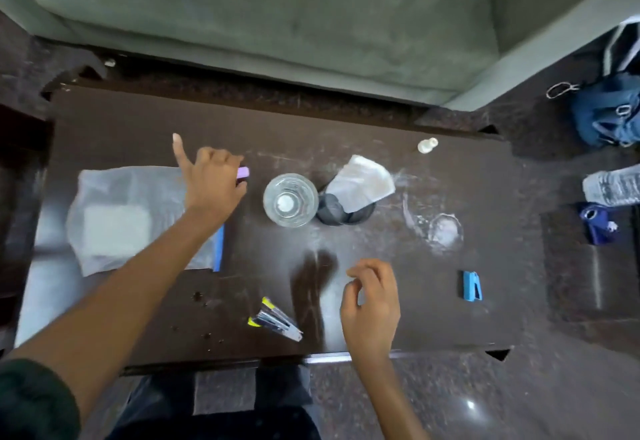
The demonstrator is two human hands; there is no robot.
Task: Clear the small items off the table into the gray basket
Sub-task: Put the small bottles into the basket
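On the dark brown table (381, 318), my left hand (211, 183) is curled around a small purple item (243, 172), with one finger sticking out. My right hand (372, 301) hovers over the table's front middle, fingers loosely apart and holding nothing. A small round gray basket (329, 212) stands at the centre with a white crumpled sheet (362, 181) poking out of it. A yellow-and-black stapler (275, 319) lies near the front edge, left of my right hand. Further right lies a small blue stapler (471, 285). A tiny white bottle (427, 145) stands at the back right.
A clear drinking glass (290, 200) stands just left of the basket. A plastic bag with white contents (128, 218) covers the table's left side. A crumpled clear wrapper (441, 228) lies right of centre. A green sofa (277, 24) runs behind; blue bags (606, 114) sit on the floor at right.
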